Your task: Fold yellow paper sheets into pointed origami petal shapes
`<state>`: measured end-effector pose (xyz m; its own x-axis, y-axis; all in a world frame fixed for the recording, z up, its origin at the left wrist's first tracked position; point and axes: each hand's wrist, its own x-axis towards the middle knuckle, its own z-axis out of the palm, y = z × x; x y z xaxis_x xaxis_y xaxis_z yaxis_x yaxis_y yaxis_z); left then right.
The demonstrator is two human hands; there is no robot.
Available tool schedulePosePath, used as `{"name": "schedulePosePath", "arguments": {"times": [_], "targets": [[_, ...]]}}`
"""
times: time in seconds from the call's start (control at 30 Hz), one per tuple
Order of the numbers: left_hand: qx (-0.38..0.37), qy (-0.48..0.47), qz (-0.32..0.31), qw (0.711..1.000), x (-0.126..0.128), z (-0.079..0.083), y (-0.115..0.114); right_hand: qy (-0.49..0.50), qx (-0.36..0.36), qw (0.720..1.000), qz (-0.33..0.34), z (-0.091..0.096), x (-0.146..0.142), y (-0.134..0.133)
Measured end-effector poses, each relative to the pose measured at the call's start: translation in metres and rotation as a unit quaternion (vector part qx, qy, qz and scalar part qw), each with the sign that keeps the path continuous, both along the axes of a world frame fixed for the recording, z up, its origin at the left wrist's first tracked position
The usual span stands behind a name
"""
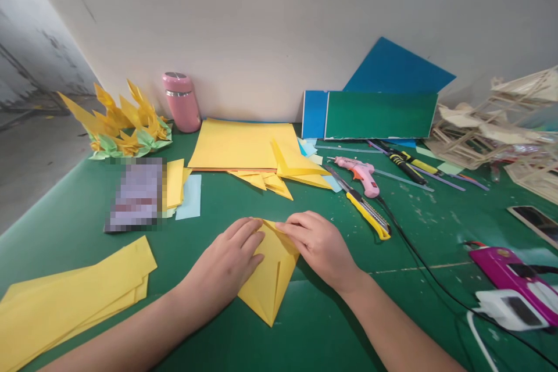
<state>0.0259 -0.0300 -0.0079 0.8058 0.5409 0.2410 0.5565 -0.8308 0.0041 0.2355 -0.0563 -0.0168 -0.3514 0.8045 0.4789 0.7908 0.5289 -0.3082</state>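
Where fingers (254, 240) press, yellow paper (263, 289) hidden

on your tabletop (314, 331), the folded sheet (272, 279) lies between your left hand (239, 253) and right hand (320, 244), touching both. to your left lie paper strips (78, 296); well behind them stand paper flowers (117, 122), the flask (183, 104) just right of them. ahead, near the wall (253, 40), lies the paper stack (239, 142). to your right, the glue gun (357, 173) lies just behind the cutter (368, 218); farther right, the phone (536, 224).
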Motion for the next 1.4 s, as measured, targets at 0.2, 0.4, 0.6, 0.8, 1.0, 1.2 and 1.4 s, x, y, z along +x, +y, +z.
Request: {"name": "schedulePosePath", "arguments": {"times": [0.2,0.4,0.6,0.8,1.0,1.2,1.4], "targets": [[-0.011,0.003,0.006,1.000,0.000,0.001,0.002,-0.026,-0.005,0.999,0.030,0.004,0.002,0.001],[-0.006,0.000,-0.010,1.000,0.001,0.002,0.001,-0.031,-0.006,0.999,0.037,0.006,0.001,0.000],[-0.027,-0.016,-0.001,0.999,-0.001,0.000,0.001,-0.034,-0.010,0.999,0.039,0.008,0.001,0.000],[-0.039,-0.030,0.001,0.999,-0.002,-0.006,0.001,-0.033,-0.013,0.999,0.038,0.007,0.001,0.000],[-0.010,-0.002,-0.004,1.000,-0.002,-0.008,0.002,-0.024,-0.020,0.998,0.049,0.006,0.003,0.000],[-0.002,0.018,-0.023,1.000,0.000,0.000,0.004,-0.018,-0.033,0.997,0.062,0.007,0.004,0.001],[-0.032,0.000,-0.015,0.999,-0.002,0.003,0.005,-0.016,-0.038,0.997,0.070,0.008,0.005,0.001]]}}
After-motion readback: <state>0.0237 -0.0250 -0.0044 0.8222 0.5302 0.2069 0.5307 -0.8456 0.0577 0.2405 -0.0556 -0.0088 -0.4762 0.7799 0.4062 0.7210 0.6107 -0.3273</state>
